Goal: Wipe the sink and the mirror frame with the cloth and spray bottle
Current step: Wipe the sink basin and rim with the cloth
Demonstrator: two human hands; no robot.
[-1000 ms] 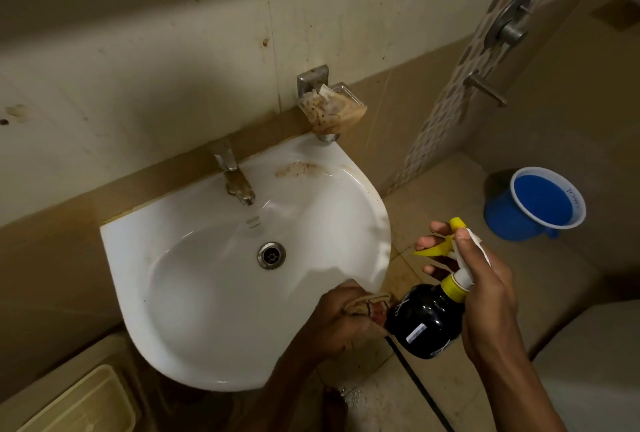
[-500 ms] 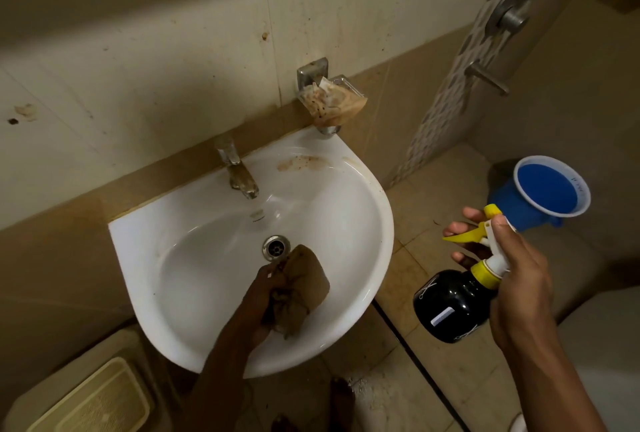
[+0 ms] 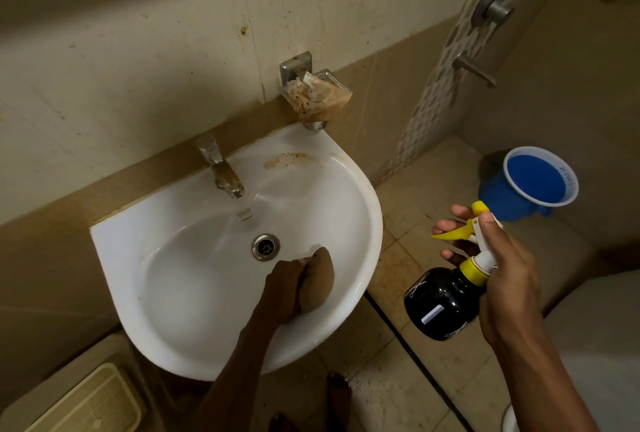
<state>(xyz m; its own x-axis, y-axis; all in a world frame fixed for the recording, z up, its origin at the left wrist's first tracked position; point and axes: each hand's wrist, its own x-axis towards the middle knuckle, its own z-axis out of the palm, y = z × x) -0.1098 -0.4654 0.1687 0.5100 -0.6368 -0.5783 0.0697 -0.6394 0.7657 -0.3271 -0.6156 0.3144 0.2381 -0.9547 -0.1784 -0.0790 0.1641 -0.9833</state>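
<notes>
A white wall-hung sink (image 3: 145,248) fills the middle of the view, with a steel drain (image 3: 265,247) and a brown stain near its back rim. My left hand (image 3: 282,288) presses a bunched brown cloth (image 3: 318,281) against the basin's right inner wall, just right of the drain. To the right of the sink, over the floor, my right hand (image 3: 502,279) holds a black spray bottle (image 3: 441,303) by its yellow-and-white trigger head. No mirror frame is in view.
A stained metal tap (image 3: 221,172) stands at the sink's back. A soap dish (image 3: 317,95) with a dirty wrapper hangs on the wall. A blue mug (image 3: 530,185) sits on the tiled floor at right. Shower valves (image 3: 493,5) are on the far wall. A beige lid (image 3: 90,404) lies at lower left.
My left hand brought the cloth from under the sink's front rim into the basin, then slid it right of the drain. My right hand with the bottle drifted right.
</notes>
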